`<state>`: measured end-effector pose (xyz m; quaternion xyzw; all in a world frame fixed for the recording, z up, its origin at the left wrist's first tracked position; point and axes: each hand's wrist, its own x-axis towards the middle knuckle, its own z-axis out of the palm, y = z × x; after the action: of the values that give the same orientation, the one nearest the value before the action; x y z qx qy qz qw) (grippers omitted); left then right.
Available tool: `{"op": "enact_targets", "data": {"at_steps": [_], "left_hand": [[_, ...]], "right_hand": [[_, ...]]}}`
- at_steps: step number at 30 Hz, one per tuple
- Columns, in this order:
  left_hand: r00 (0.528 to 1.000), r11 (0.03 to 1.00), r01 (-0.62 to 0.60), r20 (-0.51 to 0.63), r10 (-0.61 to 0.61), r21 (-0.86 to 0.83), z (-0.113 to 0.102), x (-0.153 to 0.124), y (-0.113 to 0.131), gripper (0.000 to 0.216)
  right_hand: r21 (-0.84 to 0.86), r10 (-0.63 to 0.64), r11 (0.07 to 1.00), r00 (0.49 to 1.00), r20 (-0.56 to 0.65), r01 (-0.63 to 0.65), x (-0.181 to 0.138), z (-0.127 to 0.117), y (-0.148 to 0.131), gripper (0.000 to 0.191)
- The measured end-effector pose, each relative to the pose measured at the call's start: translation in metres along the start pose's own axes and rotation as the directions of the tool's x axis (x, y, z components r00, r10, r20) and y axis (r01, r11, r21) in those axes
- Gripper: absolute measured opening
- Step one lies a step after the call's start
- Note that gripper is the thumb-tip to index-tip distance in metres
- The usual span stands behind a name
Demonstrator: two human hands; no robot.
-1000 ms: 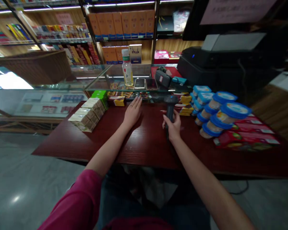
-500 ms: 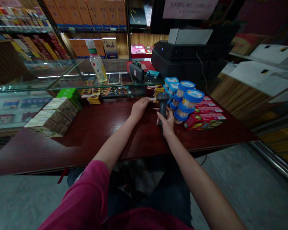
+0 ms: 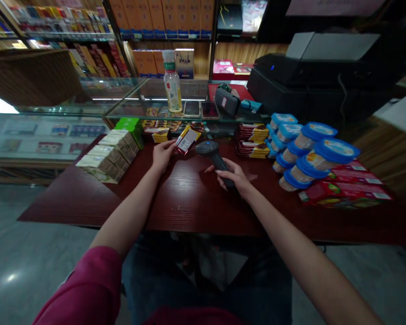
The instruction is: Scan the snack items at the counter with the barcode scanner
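Note:
Between the fingers of my left hand (image 3: 163, 155) is a small flat snack packet (image 3: 187, 139), yellow and dark red, its pale printed label side facing me. My right hand (image 3: 232, 175) is wrapped round the handle of a dark barcode scanner (image 3: 209, 151), whose head points left toward the packet. A narrow gap lies between scanner and packet. Similar packets stand in stacks (image 3: 252, 142) beyond the scanner to the right, and a smaller stack (image 3: 158, 134) sits behind my left hand.
Blue-lidded tubs (image 3: 306, 160) are piled at the right, beside red boxes (image 3: 345, 192). Pale cartons (image 3: 104, 158) and a green pack (image 3: 130, 128) stand at the left. A drink bottle (image 3: 172, 88) and phones (image 3: 192, 108) rest on the glass case (image 3: 128, 97) behind the wooden counter (image 3: 179, 203).
My left hand has moved left from the right-hand packet stacks, now holding up a packet. The scanner in my right hand has tilted to the left. The view has shifted, too.

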<state>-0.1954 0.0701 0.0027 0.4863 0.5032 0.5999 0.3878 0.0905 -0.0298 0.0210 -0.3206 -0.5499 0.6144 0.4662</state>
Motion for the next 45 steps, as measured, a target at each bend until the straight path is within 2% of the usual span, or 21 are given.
{"op": "enact_targets", "data": {"at_steps": [3,6,9,16,20,22,24,26,28,30,32,36,42,45], "left_hand": [[0.998,0.998,0.062,0.011,-0.062,-0.013,-0.004,0.008,-0.003,0.036],[0.997,0.997,0.082,0.014,-0.082,-0.001,-0.005,0.013,-0.005,0.029],[0.997,0.997,0.080,0.016,-0.080,0.002,-0.005,0.014,-0.008,0.025],[0.997,0.992,0.079,0.000,-0.079,0.100,-0.005,0.012,-0.008,0.022],[0.996,0.991,0.086,0.015,-0.088,0.105,-0.005,0.012,-0.009,0.023],[0.998,0.989,0.058,0.030,-0.062,0.136,-0.005,0.011,-0.006,0.023],[0.999,0.974,-0.045,0.027,0.040,0.221,-0.008,0.009,0.001,0.022],[0.978,0.919,-0.199,0.007,0.209,0.342,-0.014,0.006,0.011,0.021],[0.924,0.818,-0.334,-0.011,0.383,0.468,-0.023,0.003,0.022,0.024],[0.861,0.706,-0.413,-0.006,0.509,0.575,-0.035,0.002,0.029,0.027],[0.819,0.611,-0.446,0.023,0.573,0.654,-0.047,0.003,0.031,0.028],[0.813,0.492,-0.434,0.093,0.575,0.755,-0.063,0.011,0.021,0.028],[0.841,0.460,-0.346,0.052,0.539,0.818,-0.068,0.029,0.001,0.045],[0.873,0.426,-0.288,0.053,0.485,0.858,-0.068,0.035,-0.002,0.054]], "right_hand": [[0.014,0.017,1.000,0.998,0.058,-0.018,0.025,0.014,0.006,0.041],[0.013,0.013,1.000,0.998,0.068,-0.014,0.034,0.022,0.011,0.041],[-0.011,0.038,0.999,0.997,0.063,-0.038,0.031,0.022,0.012,0.042],[-0.035,0.077,0.997,0.996,0.054,-0.075,0.025,0.024,0.007,0.058],[-0.029,0.067,0.997,0.997,0.038,-0.066,0.025,0.025,0.007,0.054],[-0.022,0.057,0.998,0.998,0.026,-0.056,0.025,0.025,0.007,0.048],[-0.015,0.057,0.998,0.998,0.034,-0.057,0.024,0.025,0.005,0.044],[-0.005,0.062,0.998,0.997,0.038,-0.062,0.023,0.026,0.001,0.041],[0.003,0.071,0.997,0.997,0.023,-0.071,0.022,0.026,-0.001,0.040],[0.008,0.079,0.997,0.997,0.003,-0.079,0.022,0.026,-0.001,0.039],[0.013,0.085,0.996,0.996,0.003,-0.085,0.022,0.024,0.001,0.038],[0.022,0.089,0.996,0.996,0.021,-0.090,0.022,0.020,0.006,0.037],[0.009,0.094,0.996,0.995,0.020,-0.094,0.023,0.018,0.007,0.035],[0.020,0.100,0.995,0.995,0.015,-0.101,0.024,0.018,0.008,0.036]]}}
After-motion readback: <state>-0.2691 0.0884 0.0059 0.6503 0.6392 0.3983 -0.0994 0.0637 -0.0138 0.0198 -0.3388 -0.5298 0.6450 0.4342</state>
